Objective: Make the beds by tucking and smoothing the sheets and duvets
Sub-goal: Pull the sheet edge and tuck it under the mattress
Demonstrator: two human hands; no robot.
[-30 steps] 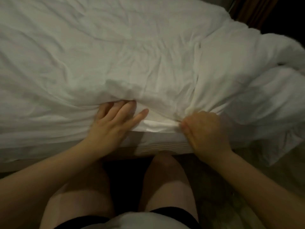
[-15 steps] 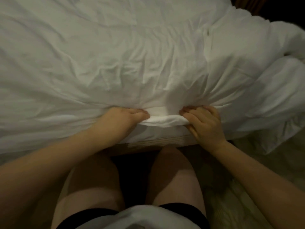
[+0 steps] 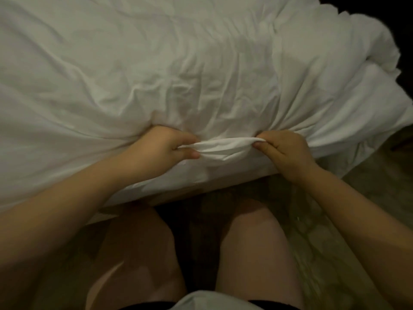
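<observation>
Nearest us: the hem of a pale white shirt (image 3: 201,302) and a strip of dark shorts (image 3: 143,307), then two bare legs (image 3: 252,238) with knees pointing at the bed. A patterned greenish carpet floor (image 3: 380,182) lies right of the legs.

Both forearms reach forward to the near edge of the white-draped bed (image 3: 178,186). The left grip (image 3: 165,147), a bare hand, is closed, thumb under and fingers curled over. It pinches one end of a bunched fold of bright white sheet fabric (image 3: 223,148). The right grip (image 3: 286,151), also a bare hand, is closed on the other end of that fold, thumb and forefinger pinching, knuckles up. The fold runs taut between the two grips, right at the mattress edge.

Past the hands, a large wrinkled white duvet (image 3: 156,63) covers the bed top. Creases fan out from both pinch points. At far right the duvet bunches thick and droops over the bed corner toward the floor.

We cannot tell whether the fold belongs to the duvet cover or to a separate sheet. It is dark beyond the far right corner.
</observation>
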